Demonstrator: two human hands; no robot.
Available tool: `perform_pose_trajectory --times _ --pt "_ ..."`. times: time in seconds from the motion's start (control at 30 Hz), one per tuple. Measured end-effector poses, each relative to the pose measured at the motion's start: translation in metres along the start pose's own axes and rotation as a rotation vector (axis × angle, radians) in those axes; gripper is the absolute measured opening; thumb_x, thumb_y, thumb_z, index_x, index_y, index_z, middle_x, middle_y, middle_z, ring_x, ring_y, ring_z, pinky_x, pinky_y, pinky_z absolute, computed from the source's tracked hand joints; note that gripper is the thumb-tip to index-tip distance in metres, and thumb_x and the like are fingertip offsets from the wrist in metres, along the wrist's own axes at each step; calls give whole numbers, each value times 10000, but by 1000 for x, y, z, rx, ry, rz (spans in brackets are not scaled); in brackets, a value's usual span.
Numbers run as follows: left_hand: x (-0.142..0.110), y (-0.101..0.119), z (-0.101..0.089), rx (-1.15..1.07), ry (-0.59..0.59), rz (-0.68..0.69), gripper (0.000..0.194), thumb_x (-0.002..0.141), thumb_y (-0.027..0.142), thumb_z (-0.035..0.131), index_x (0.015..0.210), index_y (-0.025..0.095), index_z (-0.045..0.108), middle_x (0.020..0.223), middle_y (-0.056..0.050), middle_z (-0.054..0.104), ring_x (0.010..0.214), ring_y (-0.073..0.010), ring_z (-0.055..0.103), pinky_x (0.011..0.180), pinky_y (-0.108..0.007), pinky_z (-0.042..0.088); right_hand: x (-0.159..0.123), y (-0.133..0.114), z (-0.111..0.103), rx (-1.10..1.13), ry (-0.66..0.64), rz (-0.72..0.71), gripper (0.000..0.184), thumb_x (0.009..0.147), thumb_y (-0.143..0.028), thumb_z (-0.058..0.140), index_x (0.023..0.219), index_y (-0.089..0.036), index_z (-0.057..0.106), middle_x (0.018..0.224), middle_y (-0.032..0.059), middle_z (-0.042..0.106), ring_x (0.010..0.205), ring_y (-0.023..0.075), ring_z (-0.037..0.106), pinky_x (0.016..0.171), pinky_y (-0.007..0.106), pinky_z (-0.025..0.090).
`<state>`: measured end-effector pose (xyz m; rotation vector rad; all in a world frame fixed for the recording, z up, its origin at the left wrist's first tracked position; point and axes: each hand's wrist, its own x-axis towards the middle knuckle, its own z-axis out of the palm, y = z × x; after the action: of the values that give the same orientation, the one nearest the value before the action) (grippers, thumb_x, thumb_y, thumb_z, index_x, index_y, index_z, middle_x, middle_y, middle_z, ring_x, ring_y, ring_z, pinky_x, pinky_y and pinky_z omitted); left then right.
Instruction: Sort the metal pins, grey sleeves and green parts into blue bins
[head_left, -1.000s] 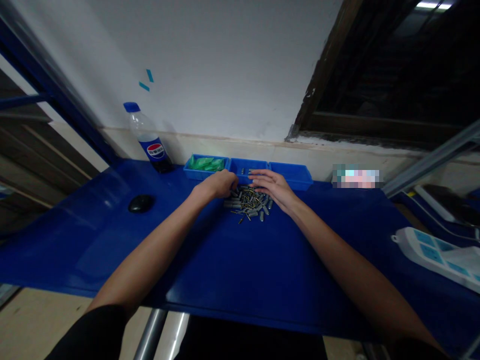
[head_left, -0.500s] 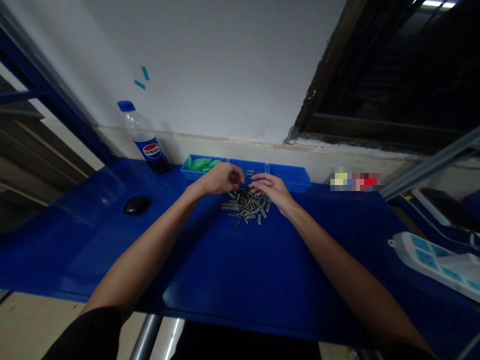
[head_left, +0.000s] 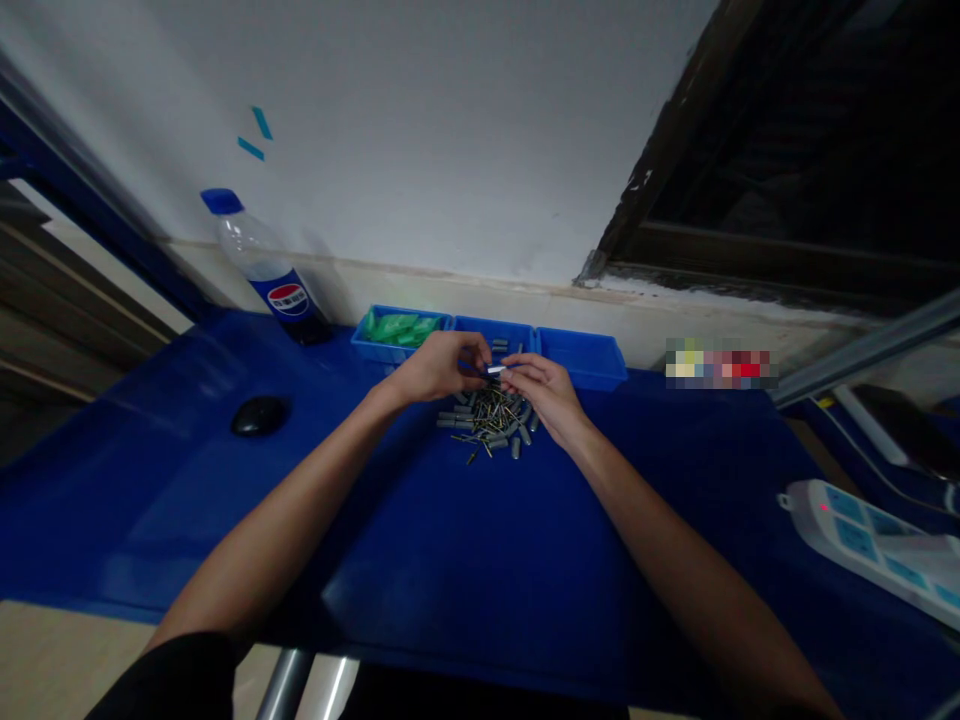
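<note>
Over a pile of small parts, my left hand [head_left: 444, 366] and my right hand [head_left: 549, 396] meet with their fingertips close together. Between them is a small shiny metal cylinder [head_left: 496, 370]. The thumb and fingers of my right hand pinch its right end. My left fingers curl at its left end; their exact contact is hard to see. Below the hands lies the pile, made of thin brass-coloured pins [head_left: 493, 412] and grey metal cylinders [head_left: 516, 448]. Behind the hands, the middle blue bin [head_left: 480, 328] holds a few grey cylinders.
Beside the middle bin stand a left bin with green plastic bags [head_left: 397, 328] and a right blue bin [head_left: 581, 358]. A cola bottle [head_left: 281, 290] and a black mouse [head_left: 259, 415] are at the left. A power strip [head_left: 862, 540] lies at the right of the blue table [head_left: 450, 560].
My hands have come together, and a shiny metal cylinder now shows between their fingertips. My right fingers have closed from a looser pose. The view has shifted slightly.
</note>
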<state>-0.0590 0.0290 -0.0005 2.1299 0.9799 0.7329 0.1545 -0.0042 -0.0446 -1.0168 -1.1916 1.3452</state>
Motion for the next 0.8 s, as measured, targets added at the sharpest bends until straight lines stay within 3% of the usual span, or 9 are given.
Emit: perform_pose_trajectory --times 0.17,0.27,0.5,0.8 --pt "-4 -3 -11 447 -113 -38 190 783 137 684 963 143 745 856 -65 763 746 -153 683 703 -243 497 4 1 1 3 26 -74 415 726 -340 883 1115 -271 756 1071 51 807 1006 236 761 981 437 578" --pt "-8 2 -15 562 -196 -106 301 773 87 688 1047 171 778 964 -89 789 857 -202 723 763 -271 517 2 -2 -1 36 57 -63 385 779 -357 841 1139 -266 738 1078 57 804 918 222 765 919 420 593" --pt "-10 9 -16 599 -268 -200 287 800 116 715 1066 195 786 1029 -107 792 934 -249 741 786 -299 534 -3 -21 -8 9 105 -30 214 846 -342 759 1041 -265 718 948 49 785 776 195 715 769 380 583" --pt "-12 7 -7 676 -317 -189 338 828 37 603 1086 195 754 999 -119 774 905 -254 732 751 -301 518 3 -21 -13 -68 118 -56 223 835 -374 757 1022 -259 720 901 45 762 731 190 680 749 389 567"
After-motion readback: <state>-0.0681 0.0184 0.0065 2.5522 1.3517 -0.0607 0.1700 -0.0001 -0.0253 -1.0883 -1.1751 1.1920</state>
